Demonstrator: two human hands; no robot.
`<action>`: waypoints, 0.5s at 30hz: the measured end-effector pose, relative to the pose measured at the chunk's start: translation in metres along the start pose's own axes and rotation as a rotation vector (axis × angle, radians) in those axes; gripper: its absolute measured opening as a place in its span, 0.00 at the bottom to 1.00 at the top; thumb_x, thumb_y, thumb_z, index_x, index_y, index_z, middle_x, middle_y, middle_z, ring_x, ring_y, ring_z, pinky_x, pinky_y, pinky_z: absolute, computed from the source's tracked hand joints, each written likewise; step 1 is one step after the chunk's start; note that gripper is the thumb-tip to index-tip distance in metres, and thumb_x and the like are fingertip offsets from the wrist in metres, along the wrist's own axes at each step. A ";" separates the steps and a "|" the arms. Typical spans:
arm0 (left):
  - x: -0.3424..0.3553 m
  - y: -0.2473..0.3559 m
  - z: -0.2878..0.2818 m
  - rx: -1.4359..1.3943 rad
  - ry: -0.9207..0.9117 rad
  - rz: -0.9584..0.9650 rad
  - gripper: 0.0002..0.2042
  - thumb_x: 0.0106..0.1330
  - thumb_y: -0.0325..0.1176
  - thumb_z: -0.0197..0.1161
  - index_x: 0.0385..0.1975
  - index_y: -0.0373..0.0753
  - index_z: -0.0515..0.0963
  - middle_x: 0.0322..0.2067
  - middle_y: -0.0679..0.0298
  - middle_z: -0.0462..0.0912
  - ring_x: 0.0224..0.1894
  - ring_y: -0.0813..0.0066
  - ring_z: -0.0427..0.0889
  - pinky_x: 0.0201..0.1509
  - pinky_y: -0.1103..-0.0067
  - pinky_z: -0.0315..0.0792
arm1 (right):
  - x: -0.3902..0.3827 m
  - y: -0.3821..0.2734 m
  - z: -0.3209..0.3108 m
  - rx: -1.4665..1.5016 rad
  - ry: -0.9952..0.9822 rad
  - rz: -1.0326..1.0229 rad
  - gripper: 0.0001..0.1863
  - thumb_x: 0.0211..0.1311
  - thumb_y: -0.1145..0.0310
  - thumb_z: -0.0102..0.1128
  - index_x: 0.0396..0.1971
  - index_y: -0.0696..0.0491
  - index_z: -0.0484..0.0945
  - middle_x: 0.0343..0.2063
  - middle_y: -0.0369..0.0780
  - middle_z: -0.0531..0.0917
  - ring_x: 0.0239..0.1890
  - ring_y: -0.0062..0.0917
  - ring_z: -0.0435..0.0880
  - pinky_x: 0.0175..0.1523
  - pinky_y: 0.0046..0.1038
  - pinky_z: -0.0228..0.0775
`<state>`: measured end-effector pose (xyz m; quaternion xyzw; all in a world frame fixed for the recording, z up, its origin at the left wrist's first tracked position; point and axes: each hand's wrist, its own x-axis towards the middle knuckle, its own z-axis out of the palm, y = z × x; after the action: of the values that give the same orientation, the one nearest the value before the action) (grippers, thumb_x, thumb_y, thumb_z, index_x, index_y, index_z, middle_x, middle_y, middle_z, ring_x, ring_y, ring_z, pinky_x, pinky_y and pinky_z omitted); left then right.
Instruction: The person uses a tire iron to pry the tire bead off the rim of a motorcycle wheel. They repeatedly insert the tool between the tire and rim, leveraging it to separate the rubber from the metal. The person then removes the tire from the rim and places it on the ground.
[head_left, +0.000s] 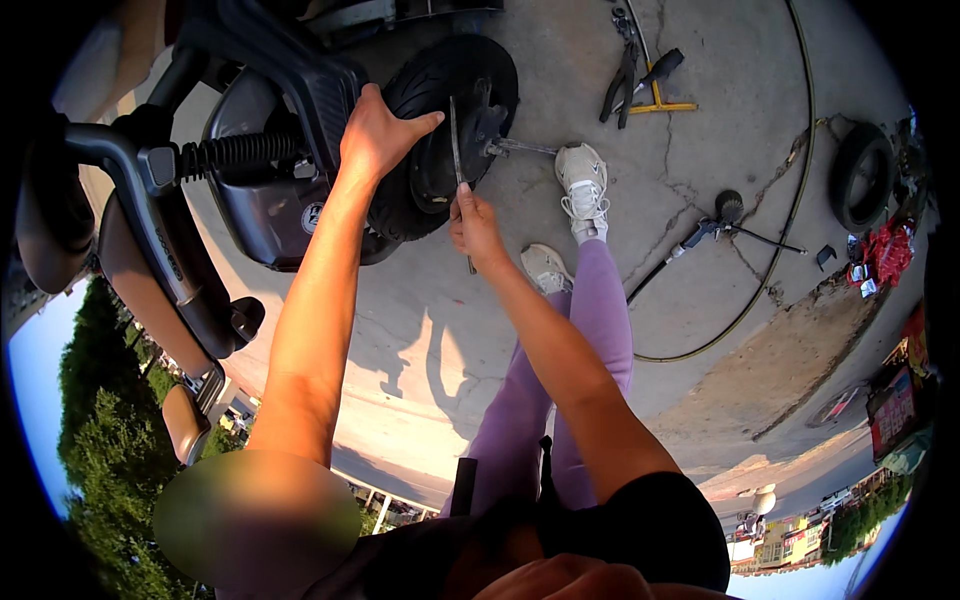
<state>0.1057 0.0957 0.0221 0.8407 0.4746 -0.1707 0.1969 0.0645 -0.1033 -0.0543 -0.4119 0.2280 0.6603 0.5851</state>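
Black sleeve [665,525]: worn.
Metal bar [456,145]: clasped in right hand [478,230].
Tire [432,72]: touched by left hand [375,140]; thumb spread, grip unclear.

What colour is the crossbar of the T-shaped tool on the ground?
The crossbar is yellow, best seen in the head view.

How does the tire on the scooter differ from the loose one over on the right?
The scooter's tire is mounted on a wheel; the loose tire has an open centre.
The right hand holds a thin metal tool at the scooter's tire, while no hand touches the loose tire.
The scooter's tire looks larger than the loose tire here, though distance may explain that.
Both are black and round.
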 end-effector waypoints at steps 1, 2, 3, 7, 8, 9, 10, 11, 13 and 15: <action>0.003 0.000 -0.001 -0.010 -0.025 -0.013 0.45 0.40 0.56 0.74 0.48 0.21 0.66 0.44 0.36 0.77 0.50 0.49 0.78 0.51 0.67 0.73 | 0.002 0.001 -0.007 -0.006 -0.008 0.009 0.27 0.66 0.39 0.44 0.23 0.50 0.64 0.11 0.28 0.56 0.09 0.12 0.54 0.14 0.19 0.42; 0.004 -0.004 -0.003 -0.021 -0.051 -0.035 0.46 0.40 0.56 0.74 0.50 0.21 0.65 0.45 0.37 0.76 0.51 0.50 0.78 0.52 0.67 0.73 | 0.002 -0.005 -0.013 -0.081 -0.028 0.020 0.28 0.66 0.39 0.44 0.23 0.51 0.64 0.11 0.28 0.57 0.09 0.12 0.54 0.14 0.19 0.43; 0.003 -0.007 -0.004 -0.036 -0.080 -0.060 0.47 0.40 0.55 0.74 0.52 0.22 0.64 0.46 0.38 0.76 0.52 0.50 0.78 0.53 0.67 0.72 | -0.001 -0.015 -0.022 -0.160 -0.044 0.036 0.28 0.65 0.38 0.44 0.23 0.51 0.64 0.11 0.29 0.57 0.10 0.12 0.54 0.14 0.20 0.43; -0.004 -0.007 -0.003 -0.082 -0.094 -0.069 0.45 0.42 0.52 0.74 0.57 0.28 0.63 0.48 0.40 0.76 0.53 0.51 0.77 0.56 0.68 0.70 | -0.002 -0.051 -0.070 -0.412 -0.140 0.141 0.29 0.67 0.40 0.43 0.22 0.52 0.66 0.11 0.30 0.61 0.11 0.15 0.58 0.15 0.22 0.48; -0.007 -0.007 -0.003 -0.080 -0.100 -0.081 0.45 0.42 0.51 0.74 0.57 0.30 0.64 0.48 0.41 0.77 0.52 0.51 0.77 0.56 0.68 0.70 | -0.005 -0.059 -0.077 -0.469 -0.150 0.158 0.28 0.67 0.40 0.43 0.22 0.52 0.67 0.12 0.31 0.62 0.11 0.15 0.58 0.16 0.22 0.49; -0.011 -0.008 -0.002 -0.078 -0.109 -0.099 0.45 0.42 0.51 0.74 0.58 0.31 0.64 0.48 0.42 0.77 0.52 0.51 0.78 0.56 0.68 0.70 | -0.008 -0.066 -0.083 -0.525 -0.162 0.180 0.28 0.68 0.40 0.42 0.22 0.53 0.67 0.12 0.31 0.62 0.12 0.15 0.59 0.16 0.22 0.50; -0.017 -0.008 -0.001 -0.083 -0.088 -0.101 0.44 0.42 0.50 0.74 0.57 0.31 0.64 0.48 0.42 0.77 0.52 0.51 0.78 0.56 0.68 0.70 | -0.010 -0.071 -0.088 -0.583 -0.175 0.204 0.28 0.68 0.41 0.42 0.23 0.53 0.68 0.13 0.32 0.63 0.12 0.15 0.60 0.17 0.22 0.52; -0.022 -0.005 -0.003 -0.125 -0.122 -0.129 0.43 0.43 0.49 0.74 0.57 0.31 0.64 0.48 0.43 0.77 0.51 0.51 0.78 0.55 0.67 0.71 | -0.011 -0.073 -0.096 -0.624 -0.195 0.204 0.28 0.68 0.41 0.41 0.23 0.54 0.69 0.14 0.32 0.64 0.14 0.16 0.62 0.19 0.23 0.55; -0.039 -0.011 0.001 -0.129 -0.016 -0.098 0.42 0.40 0.49 0.74 0.56 0.35 0.65 0.46 0.47 0.78 0.50 0.50 0.78 0.53 0.64 0.72 | -0.006 -0.067 -0.108 -0.712 -0.250 0.197 0.29 0.69 0.42 0.41 0.24 0.55 0.70 0.16 0.33 0.66 0.17 0.18 0.66 0.24 0.24 0.60; -0.047 -0.017 0.007 -0.153 0.004 -0.108 0.40 0.39 0.47 0.74 0.54 0.36 0.67 0.43 0.50 0.79 0.46 0.50 0.80 0.49 0.63 0.74 | -0.007 -0.065 -0.110 -0.859 -0.164 0.130 0.27 0.71 0.46 0.40 0.23 0.55 0.69 0.16 0.34 0.67 0.19 0.19 0.67 0.26 0.24 0.61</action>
<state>0.0677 0.0660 0.0356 0.7966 0.5316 -0.1425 0.2501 0.1567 -0.1797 -0.0980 -0.5489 -0.0889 0.7610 0.3342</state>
